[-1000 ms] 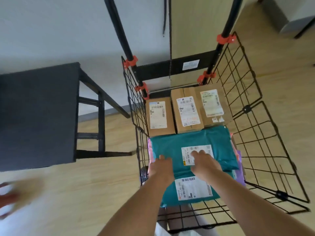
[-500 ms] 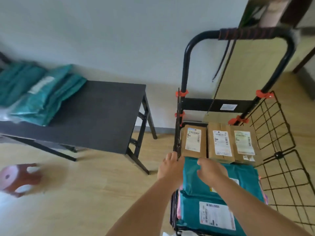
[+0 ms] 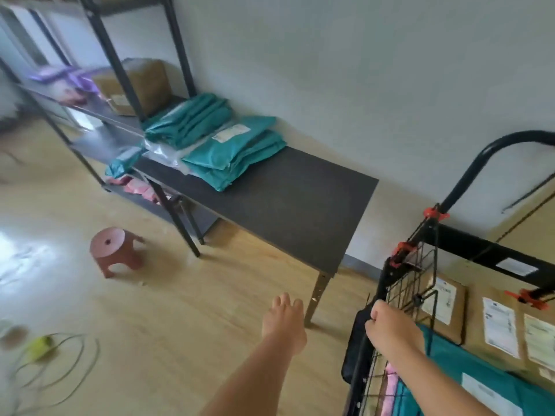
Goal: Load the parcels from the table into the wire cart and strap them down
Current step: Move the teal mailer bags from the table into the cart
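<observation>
The black wire cart (image 3: 399,295) stands at the lower right, holding brown boxes (image 3: 477,319) at the back and teal mailer bags (image 3: 468,370) in front. My right hand (image 3: 390,328) curls over the cart's left wire rim. My left hand (image 3: 283,321) hangs in the air over the floor with straight fingers, holding nothing. More teal parcels (image 3: 234,151) lie stacked on the far end of the dark table (image 3: 294,202).
A metal shelf rack (image 3: 120,70) with a brown box, purple and teal bags stands left of the table. A small red stool (image 3: 112,250) sits on the wooden floor. A loop of cord (image 3: 54,364) with a yellow-green piece lies at the lower left.
My view swung left from the cart to the table and shelf. Both hands came off the teal parcel in the cart; the right now grips the cart's rim, the left reaches out over the floor.
</observation>
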`<state>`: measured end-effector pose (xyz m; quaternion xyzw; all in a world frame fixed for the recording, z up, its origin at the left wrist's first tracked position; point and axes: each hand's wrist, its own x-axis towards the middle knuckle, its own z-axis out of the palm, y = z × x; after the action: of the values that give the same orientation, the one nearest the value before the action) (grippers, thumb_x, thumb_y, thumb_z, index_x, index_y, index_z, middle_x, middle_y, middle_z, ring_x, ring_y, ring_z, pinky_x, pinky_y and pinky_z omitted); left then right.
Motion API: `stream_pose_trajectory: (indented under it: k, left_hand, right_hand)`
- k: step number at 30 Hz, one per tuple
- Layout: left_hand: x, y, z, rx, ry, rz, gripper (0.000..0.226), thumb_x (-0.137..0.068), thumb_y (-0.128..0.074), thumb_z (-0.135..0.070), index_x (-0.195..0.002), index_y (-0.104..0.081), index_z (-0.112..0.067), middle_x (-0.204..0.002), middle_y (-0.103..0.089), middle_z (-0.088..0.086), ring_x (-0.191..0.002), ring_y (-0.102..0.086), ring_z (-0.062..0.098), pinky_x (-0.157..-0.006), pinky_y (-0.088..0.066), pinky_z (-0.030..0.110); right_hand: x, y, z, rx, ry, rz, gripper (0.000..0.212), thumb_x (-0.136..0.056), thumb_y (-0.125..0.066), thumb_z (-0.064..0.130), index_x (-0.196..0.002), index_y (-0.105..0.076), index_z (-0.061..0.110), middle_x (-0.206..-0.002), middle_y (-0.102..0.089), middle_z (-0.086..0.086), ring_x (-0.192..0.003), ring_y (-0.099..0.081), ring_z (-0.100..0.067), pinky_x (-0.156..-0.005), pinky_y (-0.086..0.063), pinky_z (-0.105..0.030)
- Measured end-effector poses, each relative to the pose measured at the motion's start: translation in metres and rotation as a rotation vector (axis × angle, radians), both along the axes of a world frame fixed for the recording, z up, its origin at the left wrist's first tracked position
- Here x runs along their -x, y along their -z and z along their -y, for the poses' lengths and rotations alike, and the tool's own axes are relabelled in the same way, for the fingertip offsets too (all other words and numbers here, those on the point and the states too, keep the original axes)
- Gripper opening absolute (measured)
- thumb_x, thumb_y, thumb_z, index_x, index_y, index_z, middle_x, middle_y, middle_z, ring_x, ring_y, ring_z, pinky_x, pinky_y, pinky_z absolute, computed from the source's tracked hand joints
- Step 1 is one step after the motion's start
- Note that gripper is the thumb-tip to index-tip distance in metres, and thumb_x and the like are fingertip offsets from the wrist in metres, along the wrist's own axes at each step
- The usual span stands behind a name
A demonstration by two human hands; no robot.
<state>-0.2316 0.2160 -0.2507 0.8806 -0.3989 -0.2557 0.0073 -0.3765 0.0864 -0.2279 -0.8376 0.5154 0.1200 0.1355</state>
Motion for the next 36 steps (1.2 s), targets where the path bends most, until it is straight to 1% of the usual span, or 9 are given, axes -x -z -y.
stream_pose_trajectory:
  k: [5,8,11,16,18,22,30,33,36]
  left_hand:
    - [-0.047,0.006,-0.074,-0.010,-0.119,-0.067,0.054,-0.088,-0.054,-0.010,-0.140,-0.040,-0.016,-0.141,-0.035,0.011,-0.134,-0.032,0.030,-0.105,-0.041,0.040]
    - [-0.076,0.009,-0.126,-0.024,-0.227,-0.126,0.052,-0.087,-0.052,-0.011,-0.139,-0.044,-0.015,-0.141,-0.036,0.013,-0.134,-0.033,0.031,-0.107,-0.040,0.041]
    - [-0.101,0.010,-0.172,0.018,-0.354,-0.198,0.046,-0.089,-0.049,-0.010,-0.135,-0.048,-0.014,-0.138,-0.040,0.010,-0.131,-0.038,0.028,-0.107,-0.038,0.036]
    - [-0.126,0.015,-0.224,0.076,-0.470,-0.254,0.042,-0.091,-0.049,-0.013,-0.133,-0.050,-0.016,-0.135,-0.045,0.008,-0.129,-0.041,0.025,-0.105,-0.035,0.029]
    - [-0.130,0.017,-0.237,0.068,-0.487,-0.260,0.043,-0.091,-0.050,-0.014,-0.134,-0.049,-0.016,-0.134,-0.046,0.008,-0.128,-0.042,0.025,-0.105,-0.035,0.029]
    - [-0.142,0.018,-0.250,0.057,-0.513,-0.283,0.046,-0.092,-0.049,-0.013,-0.138,-0.045,-0.018,-0.137,-0.044,0.005,-0.128,-0.040,0.022,-0.105,-0.035,0.030]
    - [-0.200,0.014,-0.268,0.023,-0.595,-0.259,0.047,-0.091,-0.049,-0.014,-0.138,-0.044,-0.016,-0.135,-0.046,0.007,-0.126,-0.044,0.024,-0.097,-0.039,0.030]
    - [-0.238,0.012,-0.263,0.002,-0.630,-0.246,0.047,-0.090,-0.050,-0.015,-0.137,-0.045,-0.016,-0.134,-0.047,0.008,-0.125,-0.046,0.025,-0.100,-0.041,0.032]
    - [-0.285,0.007,-0.244,-0.016,-0.638,-0.247,0.048,-0.091,-0.050,-0.016,-0.139,-0.044,-0.016,-0.135,-0.046,0.007,-0.126,-0.044,0.025,-0.102,-0.041,0.033]
  right_hand:
    - [-0.070,0.010,-0.062,-0.080,-0.186,-0.001,0.015,-0.097,-0.051,0.034,-0.107,-0.058,0.026,-0.103,-0.065,0.006,-0.094,-0.063,-0.015,-0.074,-0.053,-0.028]
    - [-0.109,0.015,-0.101,-0.134,-0.268,-0.044,0.013,-0.098,-0.047,0.032,-0.100,-0.059,0.027,-0.095,-0.063,0.006,-0.086,-0.061,-0.013,-0.072,-0.053,-0.027]
    - [-0.142,0.019,-0.139,-0.185,-0.348,-0.069,0.012,-0.099,-0.048,0.033,-0.099,-0.058,0.027,-0.090,-0.061,0.009,-0.081,-0.058,-0.011,-0.063,-0.045,-0.024]
    - [-0.180,0.021,-0.185,-0.266,-0.465,-0.063,0.008,-0.096,-0.053,0.032,-0.100,-0.059,0.029,-0.111,-0.066,0.007,-0.102,-0.062,-0.016,-0.076,-0.045,-0.025]
    - [-0.194,0.019,-0.194,-0.283,-0.507,-0.072,0.007,-0.097,-0.052,0.032,-0.100,-0.058,0.031,-0.114,-0.066,0.007,-0.106,-0.062,-0.015,-0.080,-0.046,-0.026]
    - [-0.221,0.020,-0.202,-0.323,-0.564,-0.058,0.018,-0.098,-0.051,0.032,-0.112,-0.061,0.028,-0.113,-0.066,0.008,-0.102,-0.062,-0.013,-0.086,-0.052,-0.027]
    - [-0.291,0.027,-0.207,-0.349,-0.639,-0.066,0.021,-0.097,-0.048,0.030,-0.115,-0.059,0.027,-0.115,-0.064,0.007,-0.099,-0.060,-0.014,-0.080,-0.050,-0.026]
    - [-0.334,0.026,-0.196,-0.367,-0.637,-0.037,0.018,-0.096,-0.051,0.030,-0.112,-0.060,0.029,-0.111,-0.064,0.010,-0.096,-0.060,-0.011,-0.082,-0.053,-0.026]
    - [-0.378,0.024,-0.176,-0.385,-0.631,-0.013,0.015,-0.097,-0.053,0.028,-0.110,-0.060,0.030,-0.106,-0.063,0.012,-0.092,-0.060,-0.007,-0.078,-0.052,-0.023]
